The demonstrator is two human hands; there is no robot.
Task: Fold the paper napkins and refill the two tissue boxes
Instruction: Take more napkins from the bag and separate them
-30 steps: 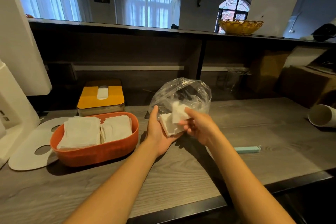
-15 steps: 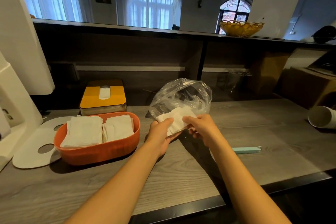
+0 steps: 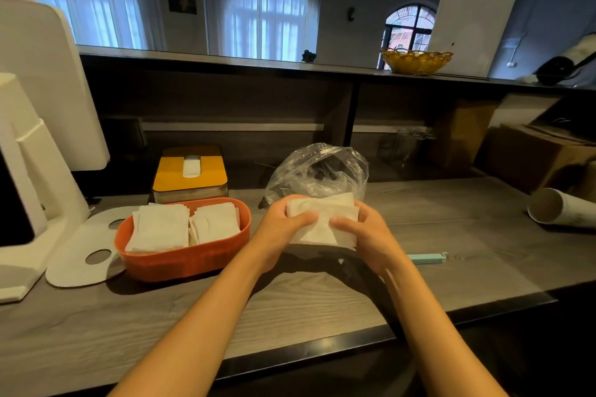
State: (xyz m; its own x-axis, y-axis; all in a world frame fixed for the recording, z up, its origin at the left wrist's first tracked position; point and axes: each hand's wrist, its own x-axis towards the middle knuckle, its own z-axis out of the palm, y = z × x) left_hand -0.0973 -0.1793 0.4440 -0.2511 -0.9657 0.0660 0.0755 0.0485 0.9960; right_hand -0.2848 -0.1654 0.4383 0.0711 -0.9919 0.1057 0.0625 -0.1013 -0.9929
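You hold a small stack of white paper napkins (image 3: 322, 219) above the middle of the counter, thumbs pressed on its top, its edges fanned unevenly. To the left, the open orange oval plastic tissue box (image 3: 183, 259) sits upright, filled with two side-by-side piles of folded white napkins (image 3: 183, 225). Farther back, just behind it, the closed rectangular tissue box with a yellow lid (image 3: 190, 173) shows one white napkin poking from its slot.

Both forearms reach forward, left hand (image 3: 283, 222) and right hand (image 3: 364, 232) close together, thumbs on top, fingers curled under.
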